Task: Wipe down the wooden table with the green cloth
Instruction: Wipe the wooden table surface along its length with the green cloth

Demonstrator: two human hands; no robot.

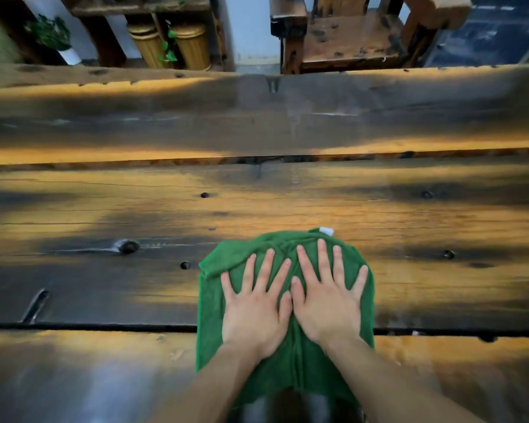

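I see both hands pressed flat on the green cloth [287, 355], palms down. My left hand [254, 306] has its fingers spread wide and straight, gripping nothing; the thumb lies out to the left side over the cloth. My right hand [327, 300] is the same, fingers fanned and straight, holding nothing, only pressing. The two hands sit just beside each other, and the inner fingers of each touch or nearly touch at the middle; I cannot tell which.

The cloth lies on the wooden table [104, 209], bunched and creased under my palms. It reaches a little past my fingertips on the far side, where a small white tag [326, 231] sticks out just beyond the right hand's fingers. Toward me it runs back under both wrists and between my forearms. It lies across a dark gap [89, 326] between two planks, which passes under the heels of my hands.

The table is made of broad, worn planks with knots and small holes. One dark knot [127, 246] sits well to the left of my left fingers, and a small hole [184, 265] is nearer, just left of the cloth's edge. Far beyond my fingertips, past the table's far edge, I see a wooden chair [348, 38], two ribbed tan pots [171, 44] and a leafy plant [51, 33].
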